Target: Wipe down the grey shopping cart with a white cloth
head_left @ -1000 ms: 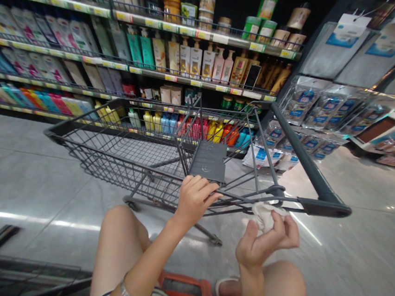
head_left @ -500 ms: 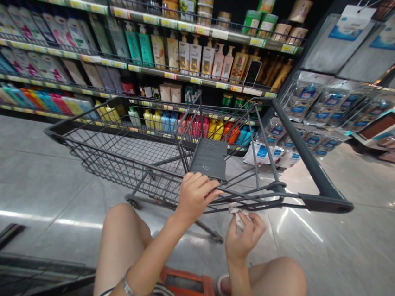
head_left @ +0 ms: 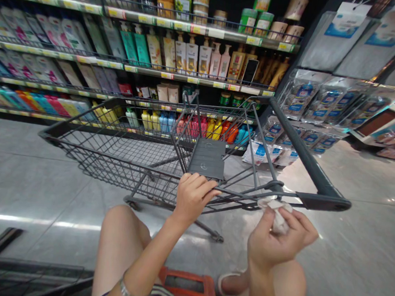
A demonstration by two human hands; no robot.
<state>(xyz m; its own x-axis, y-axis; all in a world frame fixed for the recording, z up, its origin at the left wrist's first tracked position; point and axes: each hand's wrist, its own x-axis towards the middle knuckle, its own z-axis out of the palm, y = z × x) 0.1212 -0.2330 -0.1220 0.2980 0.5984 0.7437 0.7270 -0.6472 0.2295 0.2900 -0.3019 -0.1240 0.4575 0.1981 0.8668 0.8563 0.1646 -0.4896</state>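
Observation:
A dark grey wire shopping cart (head_left: 113,151) stands sideways in front of me, its handle (head_left: 308,154) at the right. My left hand (head_left: 194,196) is wrapped round the cart's near top rail, just below the grey seat panel (head_left: 207,158). Farther right, my right hand (head_left: 279,237) pinches a crumpled whitish cloth (head_left: 279,218) between thumb and fingers. The cloth is close against the cart's rail near the base of the handle; whether it touches the metal is hard to tell.
Shelves (head_left: 154,20) of bottles and jars run behind the cart. Packaged goods (head_left: 300,95) hang at the right. An orange stool (head_left: 192,292) is between my legs. Part of another dark cart (head_left: 32,267) shows at the lower left.
My right hand has moved right along the cart with the cloth, towards the handle, and looks larger. My left hand keeps its hold on the rail.

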